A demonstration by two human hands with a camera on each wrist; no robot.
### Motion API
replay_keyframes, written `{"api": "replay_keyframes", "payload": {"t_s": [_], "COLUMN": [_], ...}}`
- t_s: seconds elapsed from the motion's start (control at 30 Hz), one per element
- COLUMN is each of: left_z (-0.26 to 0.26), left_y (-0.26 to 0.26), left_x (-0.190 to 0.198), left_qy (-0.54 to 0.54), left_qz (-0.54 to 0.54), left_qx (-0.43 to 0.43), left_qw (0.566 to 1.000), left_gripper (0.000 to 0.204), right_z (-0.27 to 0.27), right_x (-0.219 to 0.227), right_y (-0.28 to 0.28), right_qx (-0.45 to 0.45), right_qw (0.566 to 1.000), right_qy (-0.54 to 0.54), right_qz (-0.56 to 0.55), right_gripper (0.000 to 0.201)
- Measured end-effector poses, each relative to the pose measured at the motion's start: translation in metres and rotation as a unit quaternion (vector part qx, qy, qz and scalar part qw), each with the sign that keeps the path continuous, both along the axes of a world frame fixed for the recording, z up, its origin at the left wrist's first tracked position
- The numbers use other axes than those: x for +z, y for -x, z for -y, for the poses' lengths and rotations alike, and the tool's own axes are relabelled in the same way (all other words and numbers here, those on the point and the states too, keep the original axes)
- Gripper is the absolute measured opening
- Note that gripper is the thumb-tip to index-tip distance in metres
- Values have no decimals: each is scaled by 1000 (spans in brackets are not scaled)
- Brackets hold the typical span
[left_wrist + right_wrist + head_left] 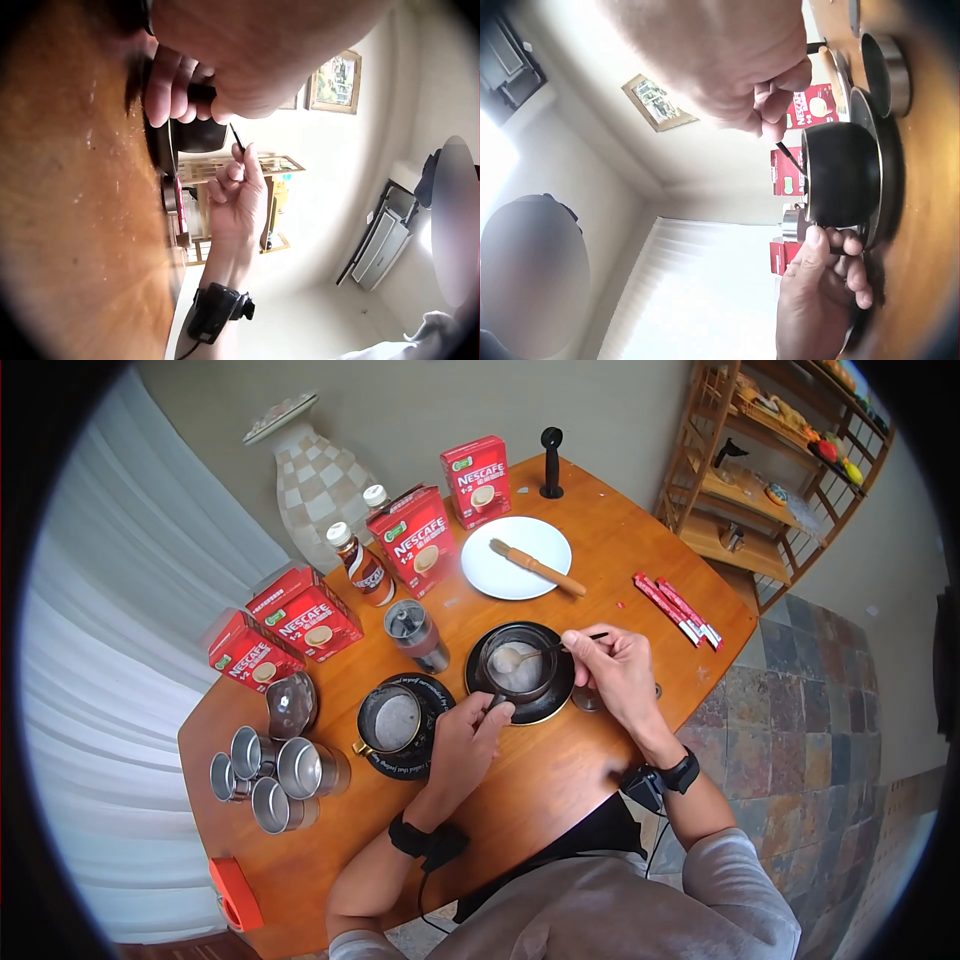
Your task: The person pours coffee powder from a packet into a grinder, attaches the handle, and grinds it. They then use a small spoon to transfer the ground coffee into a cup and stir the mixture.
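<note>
A black cup [844, 174] stands on a black saucer [549, 710], with pale contents visible inside from the head view. My left hand [466, 745] grips the cup's handle, thumb on top. My right hand [617, 672] pinches the dark handle of a spoon [535, 654], whose bowl rests in the pale contents. In the left wrist view the spoon's thin handle [237, 138] slants down from the right fingers. Left of my left hand, a second dark cup [392, 719] with pale contents sits on a lettered black saucer [408, 762].
Behind the cups are a grinder [416, 636], a white plate [507, 585] with a brush [540, 568], and red boxes [415, 545]. Several metal cups [300, 768] stand at left, red sachets [678, 610] lie at right, and a metal cup [889, 75] is beside the saucer.
</note>
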State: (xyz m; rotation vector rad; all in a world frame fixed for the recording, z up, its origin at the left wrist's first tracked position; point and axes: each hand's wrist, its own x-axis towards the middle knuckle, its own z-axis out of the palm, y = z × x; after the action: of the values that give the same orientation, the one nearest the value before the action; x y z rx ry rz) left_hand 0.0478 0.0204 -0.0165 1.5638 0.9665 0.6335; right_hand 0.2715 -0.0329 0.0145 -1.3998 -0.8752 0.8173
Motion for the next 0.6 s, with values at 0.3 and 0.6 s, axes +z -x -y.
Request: {"api": "replay_keyframes", "payload": {"t_s": [0.3, 0.6], "left_z": [-5, -4], "left_y": [-1, -3], "left_x": [-6, -14], "left_qy": [68, -21], "left_qz": [59, 34], "left_qx": [-14, -8], "left_qw": [996, 999], "left_gripper": [23, 29], "right_z": [-1, -20], "right_x": [1, 45], "right_y": [-11, 21], "right_qx": [-21, 26], "right_qw": [1000, 999], "right_qy": [3, -32], "right_qz": [-8, 6], "right_gripper": [25, 26]}}
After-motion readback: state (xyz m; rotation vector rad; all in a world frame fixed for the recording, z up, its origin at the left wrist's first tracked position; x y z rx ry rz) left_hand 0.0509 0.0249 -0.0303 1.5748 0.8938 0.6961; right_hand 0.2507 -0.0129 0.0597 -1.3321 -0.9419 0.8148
